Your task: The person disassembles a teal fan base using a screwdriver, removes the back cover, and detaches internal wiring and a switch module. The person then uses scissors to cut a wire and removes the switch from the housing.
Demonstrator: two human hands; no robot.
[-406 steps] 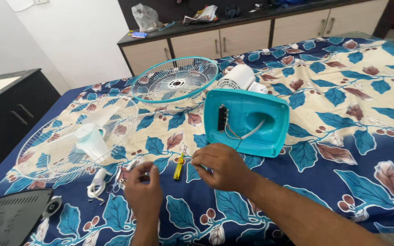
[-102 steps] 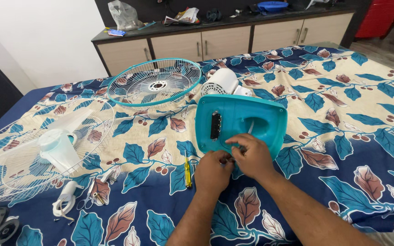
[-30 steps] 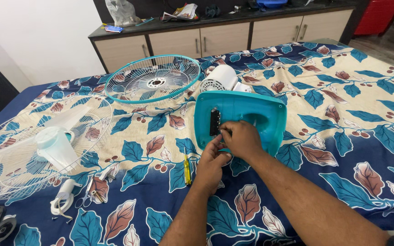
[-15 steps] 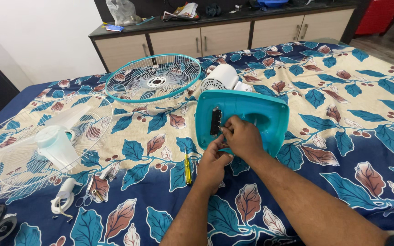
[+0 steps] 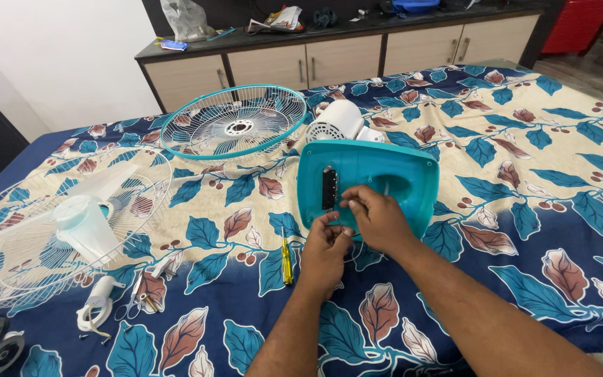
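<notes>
Hands [image 5: 357,230] | both pinch small wire at teal fan base [image 5: 368,185] | risk: wire slips (base unsteady on bed [image 5: 539,293])

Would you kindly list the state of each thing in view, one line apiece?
teal fan base: upside down on the bedspread, underside open.
left hand: fingers at the base's near edge.
right hand: resting on the base, fingers bent.
motor: lying behind the base.
teal fan guard: detached, lying flat.
white fan guard: detached, lying flat.
yellow screwdriver: lying unused.
cabinet doors: closed.
</notes>
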